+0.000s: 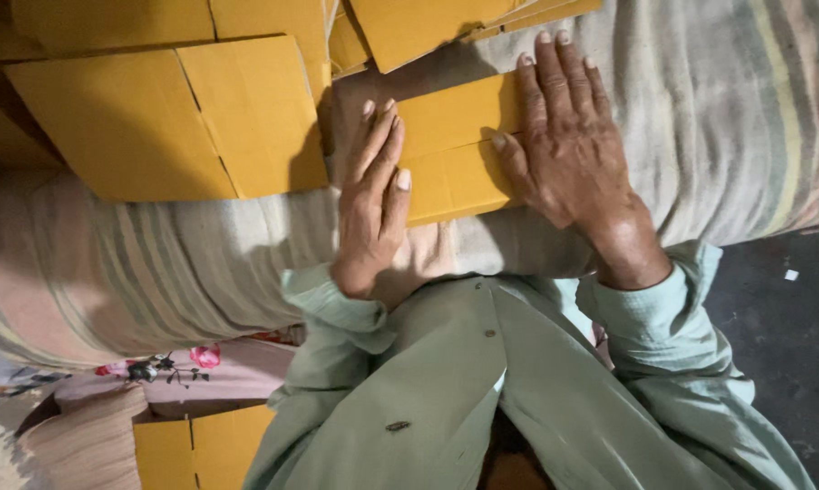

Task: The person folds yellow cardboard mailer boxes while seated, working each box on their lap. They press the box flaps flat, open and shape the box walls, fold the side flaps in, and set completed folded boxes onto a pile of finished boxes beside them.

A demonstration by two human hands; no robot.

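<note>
Pressing flat with open fingers, the left hand (371, 204) and right hand (568, 145) keep the yellow cardboard piece (450, 150) still on the striped cloth (727, 118) near the frame's middle.

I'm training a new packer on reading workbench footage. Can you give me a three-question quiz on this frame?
1. True or false: both hands lie flat on the same yellow cardboard piece.
2. What lies under the cardboard? A) a striped cloth B) a metal tray C) a glass pane
3. Fill in: the larger flat cardboard sheet lies to the ___ of the left hand.

Key: 1 true, with the right hand on its right edge; 2 A, the striped cloth; 3 left.
</note>
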